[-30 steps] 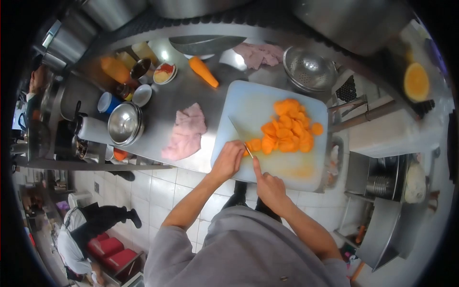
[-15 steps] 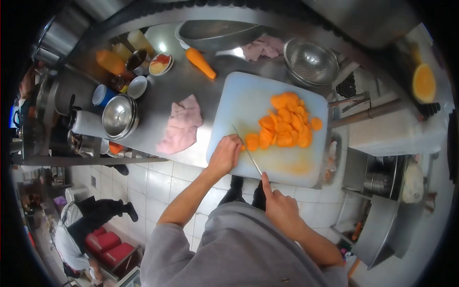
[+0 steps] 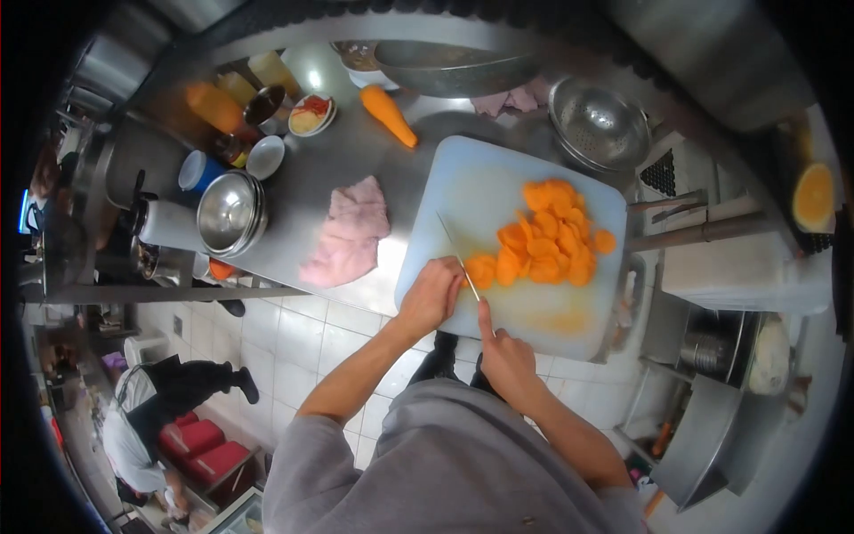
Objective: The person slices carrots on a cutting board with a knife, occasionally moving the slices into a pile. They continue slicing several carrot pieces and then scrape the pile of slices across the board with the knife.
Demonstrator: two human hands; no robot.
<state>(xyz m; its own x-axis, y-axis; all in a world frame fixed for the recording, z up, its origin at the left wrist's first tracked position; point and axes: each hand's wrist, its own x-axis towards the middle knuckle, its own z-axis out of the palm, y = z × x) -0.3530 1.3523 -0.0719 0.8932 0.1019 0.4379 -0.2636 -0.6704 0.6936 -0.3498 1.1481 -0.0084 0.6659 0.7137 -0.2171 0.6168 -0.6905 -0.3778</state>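
A white cutting board (image 3: pixel 463 169) lies on the steel counter with a heap of orange carrot slices (image 3: pixel 556 236) on its right half. In my right hand (image 3: pixel 511 360) is the handle of a kitchen knife (image 3: pixel 453 240), index finger stretched along its top. The blade points away from me, slanting up to the left. My left hand (image 3: pixel 432 294) is closed beside the blade, fingertips curled on a carrot end that they almost wholly hide. Fresh slices (image 3: pixel 481 269) lean just right of the blade. Beyond the board rests a peeled whole carrot (image 3: pixel 388 116).
A pink cloth (image 3: pixel 349 233) lies left of the board, near stacked metal bowls (image 3: pixel 228 214). A colander (image 3: pixel 600 125) stands behind the board's right corner. Sauce bottles (image 3: pixel 213 107) and a small plate (image 3: pixel 311 116) are at the back left. Another person (image 3: pixel 133 427) is at lower left.
The knife and my right hand have shifted slightly up and left, the handle closer to my left hand. The whole view has moved a little, so the board appears further right.
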